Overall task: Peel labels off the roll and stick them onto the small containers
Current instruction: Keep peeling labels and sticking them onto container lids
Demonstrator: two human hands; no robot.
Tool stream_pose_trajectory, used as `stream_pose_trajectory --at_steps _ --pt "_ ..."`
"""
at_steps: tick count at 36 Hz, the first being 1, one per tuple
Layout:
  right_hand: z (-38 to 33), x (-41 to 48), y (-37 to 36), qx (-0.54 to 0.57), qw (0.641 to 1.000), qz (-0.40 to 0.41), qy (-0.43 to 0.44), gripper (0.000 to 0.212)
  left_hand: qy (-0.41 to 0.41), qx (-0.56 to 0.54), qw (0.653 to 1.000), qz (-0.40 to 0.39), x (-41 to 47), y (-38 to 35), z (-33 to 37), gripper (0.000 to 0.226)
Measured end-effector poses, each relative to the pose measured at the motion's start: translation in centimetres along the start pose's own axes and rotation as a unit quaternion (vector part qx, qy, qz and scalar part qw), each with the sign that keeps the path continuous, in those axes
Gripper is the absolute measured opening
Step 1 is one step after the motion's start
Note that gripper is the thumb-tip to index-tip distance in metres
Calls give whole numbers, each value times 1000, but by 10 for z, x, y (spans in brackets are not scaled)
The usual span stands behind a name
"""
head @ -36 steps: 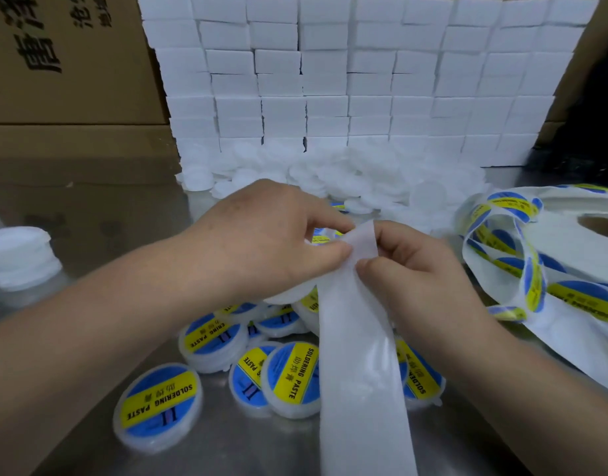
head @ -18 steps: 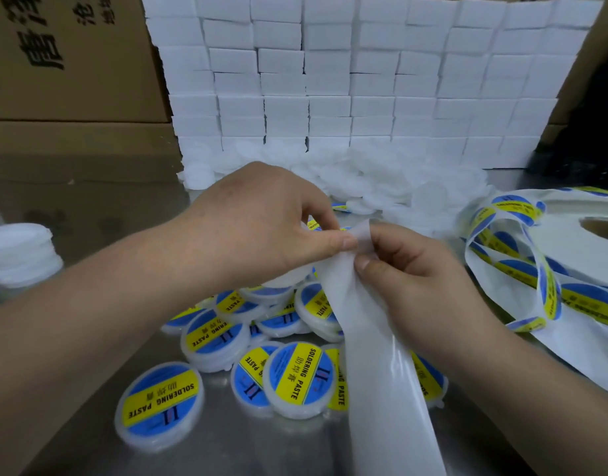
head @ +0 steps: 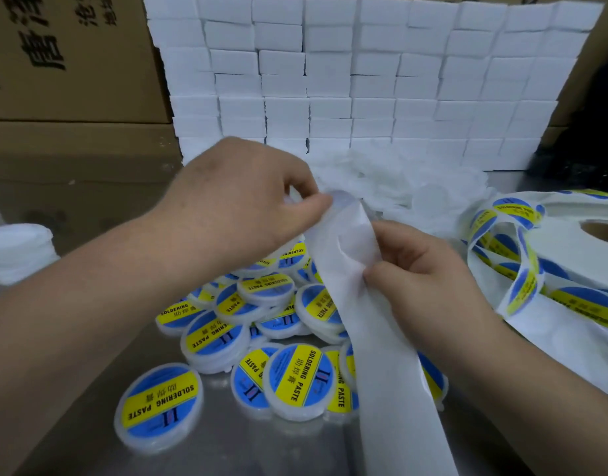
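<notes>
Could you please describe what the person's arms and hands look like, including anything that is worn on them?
The left forearm and the right forearm are bare as far as the picture shows; no sleeve comes into view. The left hand and the right hand wear no gloves, and no ring, watch or wristband is visible.

Packing workshop: stacked white boxes [head: 364,80], cartons [head: 72,63].

Pinching backing strip [head: 374,324] top in left hand [head: 234,204], gripping it just beneath those fingers [head: 297,182] with right hand [head: 422,269], above labelled containers [head: 301,379].
</notes>
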State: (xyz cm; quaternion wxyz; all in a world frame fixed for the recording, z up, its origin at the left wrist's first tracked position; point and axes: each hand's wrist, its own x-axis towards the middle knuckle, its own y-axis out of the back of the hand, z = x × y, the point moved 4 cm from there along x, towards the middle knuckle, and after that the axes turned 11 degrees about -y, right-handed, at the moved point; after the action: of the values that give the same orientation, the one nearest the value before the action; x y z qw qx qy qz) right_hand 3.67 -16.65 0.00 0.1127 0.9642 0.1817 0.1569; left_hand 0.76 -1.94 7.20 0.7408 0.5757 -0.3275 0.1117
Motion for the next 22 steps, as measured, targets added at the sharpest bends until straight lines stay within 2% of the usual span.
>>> stream_pose_trajectory --at_steps 2,5,7,10,12,16,18,22 --pt "2 0 3 -1 1000 20 -14 55 18 47 998 41 1 6 -4 28" --pt "5 1 4 -9 999 36 -30 27 47 78 992 87 4 15 -14 34" --pt "6 1 5 0 998 41 -42 16 54 96 988 113 5 20 -21 39" --pt "8 2 8 -16 996 80 -41 16 51 104 985 129 4 22 -24 51" --pt "10 5 13 -26 990 131 -38 5 43 98 987 116 4 17 -22 55" --pt "12 4 23 -53 975 217 -20 66 15 107 991 83 2 6 -14 57" --pt "6 2 24 -77 970 232 12 70 4 117 990 79 1 4 -12 57" --pt "0 -1 20 -75 976 201 38 53 -18 123 988 87 0 3 -11 60"
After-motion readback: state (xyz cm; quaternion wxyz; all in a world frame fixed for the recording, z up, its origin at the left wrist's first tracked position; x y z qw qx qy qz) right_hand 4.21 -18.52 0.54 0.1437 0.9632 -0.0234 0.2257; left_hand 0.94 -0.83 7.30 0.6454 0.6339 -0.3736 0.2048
